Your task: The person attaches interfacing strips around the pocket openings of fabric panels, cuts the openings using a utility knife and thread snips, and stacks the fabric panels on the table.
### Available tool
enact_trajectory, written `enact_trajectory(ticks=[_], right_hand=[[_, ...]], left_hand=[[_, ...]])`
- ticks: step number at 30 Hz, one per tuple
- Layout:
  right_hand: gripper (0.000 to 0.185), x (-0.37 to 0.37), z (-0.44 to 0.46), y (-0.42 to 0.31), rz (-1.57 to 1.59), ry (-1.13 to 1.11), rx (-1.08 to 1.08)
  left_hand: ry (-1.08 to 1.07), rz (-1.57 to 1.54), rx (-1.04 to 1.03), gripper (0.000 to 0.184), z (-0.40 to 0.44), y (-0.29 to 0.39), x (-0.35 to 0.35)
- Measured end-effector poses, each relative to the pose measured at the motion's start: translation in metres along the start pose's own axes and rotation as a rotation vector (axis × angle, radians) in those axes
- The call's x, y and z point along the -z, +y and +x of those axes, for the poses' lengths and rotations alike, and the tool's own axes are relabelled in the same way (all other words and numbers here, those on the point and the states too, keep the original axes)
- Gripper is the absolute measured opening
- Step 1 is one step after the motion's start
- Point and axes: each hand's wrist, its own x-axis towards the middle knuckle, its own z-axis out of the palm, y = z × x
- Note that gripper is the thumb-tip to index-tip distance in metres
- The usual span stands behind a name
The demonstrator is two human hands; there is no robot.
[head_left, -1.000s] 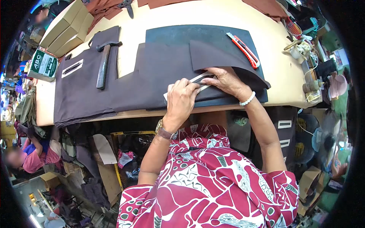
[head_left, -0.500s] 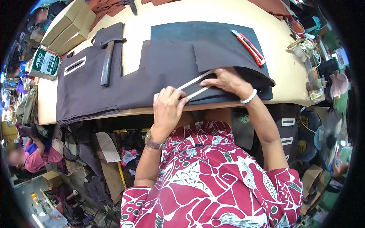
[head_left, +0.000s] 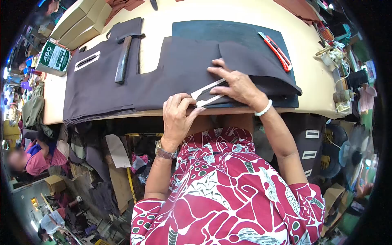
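Note:
Dark brown fabric (head_left: 183, 61) lies in layers along the table's front edge, partly over a dark green mat (head_left: 228, 30). A white-edged opening (head_left: 203, 88) shows in the fabric between my hands. My left hand (head_left: 175, 118) pinches the near left corner of this white-edged piece, thumb against fingers. My right hand (head_left: 241, 87) rests on its right end and on the fabric fold, with thumb and fingers spread apart. A hammer (head_left: 123, 61) lies on the fabric to the left, beside another white-framed slot (head_left: 87, 61). A red cutter (head_left: 276, 52) lies on the mat.
Cardboard boxes (head_left: 83, 20) and a green and white ABC box (head_left: 54, 57) stand at the back left. Small tools and a jar (head_left: 342, 96) line the right edge of the table (head_left: 314, 81). A person in pink (head_left: 38, 159) is at the far left.
My left hand has moved left along the white-edged piece since the first frame. My right hand's fingers have come out from under the fold and now spread on top of the fabric.

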Motion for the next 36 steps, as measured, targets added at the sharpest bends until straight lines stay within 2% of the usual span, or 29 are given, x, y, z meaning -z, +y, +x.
enact_trajectory(ticks=[5, 6, 9, 10, 12, 14, 16, 18, 19, 22, 23, 24, 25, 28, 29, 30, 32, 33, 34, 36], right_hand=[[0.058, -0.022, 0.001, -0.008, -0.196, 0.156, 0.282], [0.061, -0.028, 0.002, -0.014, -0.139, 0.097, 0.277], [0.066, -0.022, 0.006, -0.012, -0.053, 0.111, 0.234], [0.069, -0.015, 0.009, -0.007, -0.01, 0.107, 0.208], [0.066, 0.001, 0.016, 0.004, 0.031, 0.231, 0.089], [0.062, 0.017, 0.028, 0.032, -0.087, 0.42, -0.02], [0.058, 0.033, 0.036, 0.061, -0.231, 0.522, -0.188], [0.06, 0.038, 0.043, 0.068, -0.306, 0.519, -0.367], [0.063, 0.036, 0.049, 0.069, -0.339, 0.476, -0.306], [0.075, 0.026, 0.073, 0.041, -0.324, 0.343, -0.138], [0.077, 0.023, 0.082, 0.031, -0.228, 0.277, -0.086], [0.08, 0.021, 0.092, 0.024, -0.13, 0.209, -0.031], [0.071, 0.013, 0.102, 0.021, -0.047, 0.271, 0.055], [0.047, 0.037, 0.131, 0.006, 0.048, -0.097, 0.042], [0.031, 0.033, 0.142, 0.013, 0.047, -0.018, 0.138], [0.027, 0.043, 0.148, 0.003, 0.079, -0.108, 0.144], [0.023, 0.059, 0.164, -0.012, -0.137, -0.229, 0.118], [0.026, 0.068, 0.172, -0.024, -0.304, -0.292, 0.095], [0.027, 0.068, 0.184, -0.019, -0.354, -0.241, 0.077], [0.028, 0.074, 0.212, -0.011, -0.45, -0.261, 0.084]], left_hand=[[0.001, 0.039, -0.029, 0.025, -0.003, -0.004, 0.002], [-0.059, 0.012, -0.025, 0.027, 0.0, -0.004, 0.006], [-0.26, -0.077, -0.02, 0.035, 0.019, -0.007, 0.028], [-0.365, -0.156, 0.052, 0.038, 0.031, -0.012, 0.034], [-0.219, -0.034, -0.014, 0.046, 0.056, -0.031, 0.031], [0.043, 0.154, 0.054, 0.055, 0.086, -0.054, 0.016], [0.217, 0.336, 0.047, 0.062, 0.112, -0.095, -0.008], [0.11, 0.134, 0.263, 0.053, 0.13, -0.107, -0.019], [0.057, 0.033, 0.371, 0.048, 0.136, -0.11, -0.02], [0.068, -0.016, 0.356, 0.033, 0.135, -0.098, -0.013], [0.167, -0.106, 0.306, 0.02, 0.132, -0.091, -0.011], [0.194, -0.166, 0.287, 0.019, 0.129, -0.085, 0.001], [0.223, -0.221, 0.27, 0.019, 0.126, -0.078, 0.018], [0.327, -0.272, 0.259, 0.016, 0.116, -0.079, 0.087], [0.34, -0.265, 0.269, 0.016, 0.11, -0.091, 0.11], [0.353, -0.259, 0.275, 0.016, 0.106, -0.105, 0.134], [0.359, -0.079, 0.268, 0.016, 0.098, -0.14, 0.176], [0.373, -0.173, 0.287, 0.017, 0.097, -0.153, 0.193], [0.394, -0.223, 0.314, 0.02, 0.097, -0.165, 0.209], [0.379, -0.034, 0.398, 0.026, 0.102, -0.182, 0.238]])
